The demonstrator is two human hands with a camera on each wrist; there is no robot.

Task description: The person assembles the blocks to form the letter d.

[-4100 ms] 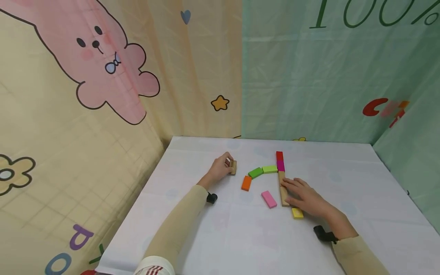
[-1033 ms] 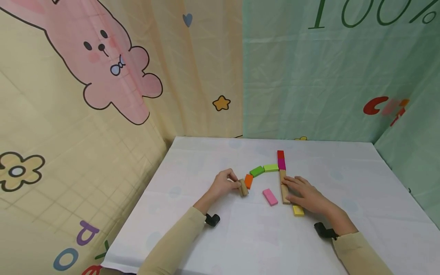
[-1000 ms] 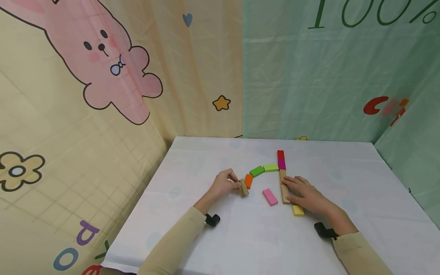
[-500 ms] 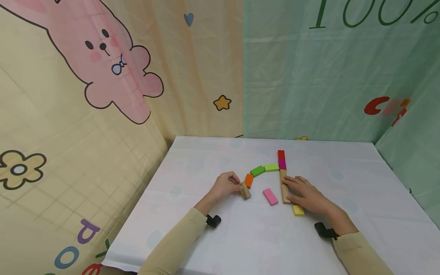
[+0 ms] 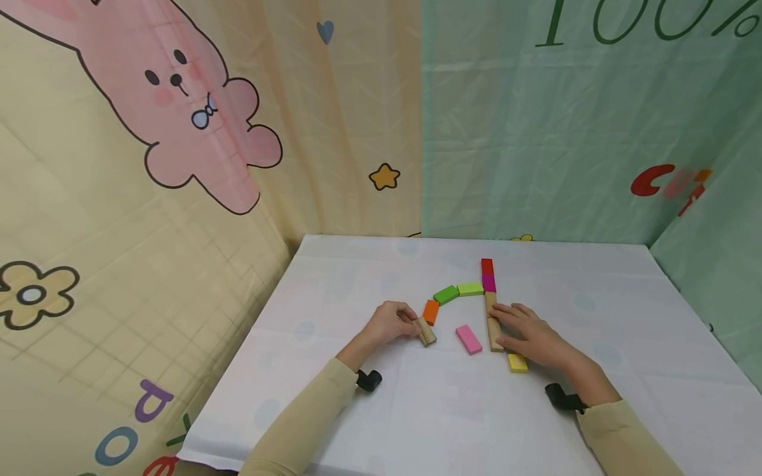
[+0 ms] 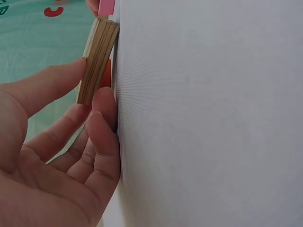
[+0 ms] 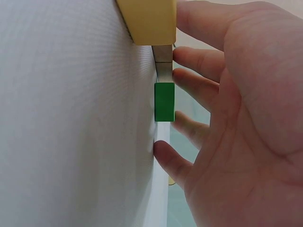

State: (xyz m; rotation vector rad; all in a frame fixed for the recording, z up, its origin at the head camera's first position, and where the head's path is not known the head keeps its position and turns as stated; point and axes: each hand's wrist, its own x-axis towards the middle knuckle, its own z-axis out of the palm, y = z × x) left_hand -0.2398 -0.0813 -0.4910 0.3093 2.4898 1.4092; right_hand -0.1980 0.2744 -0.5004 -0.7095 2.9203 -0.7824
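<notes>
In the head view my left hand (image 5: 389, 322) pinches a plain wooden block (image 5: 426, 332), which lies slanted just below the orange block (image 5: 431, 312). The left wrist view shows thumb and fingers at that wooden block (image 6: 98, 61). My right hand (image 5: 530, 334) rests with extended fingers along a column of plain wooden blocks (image 5: 493, 330). A yellow block (image 5: 517, 363) lies by its thumb. In the right wrist view a green block (image 7: 164, 101) stands beside the fingers; in the head view the hand hides it.
A green block (image 5: 446, 295) and a lime block (image 5: 470, 289) curve from the orange one to the column. Magenta (image 5: 489, 283) and red (image 5: 487, 266) blocks top the column. A pink block (image 5: 469, 340) lies inside the curve, on the white table (image 5: 417, 410).
My left hand has brought the wooden block from the far left toward me and rightward, to below the orange block, and tilted it. My right hand stays in place.
</notes>
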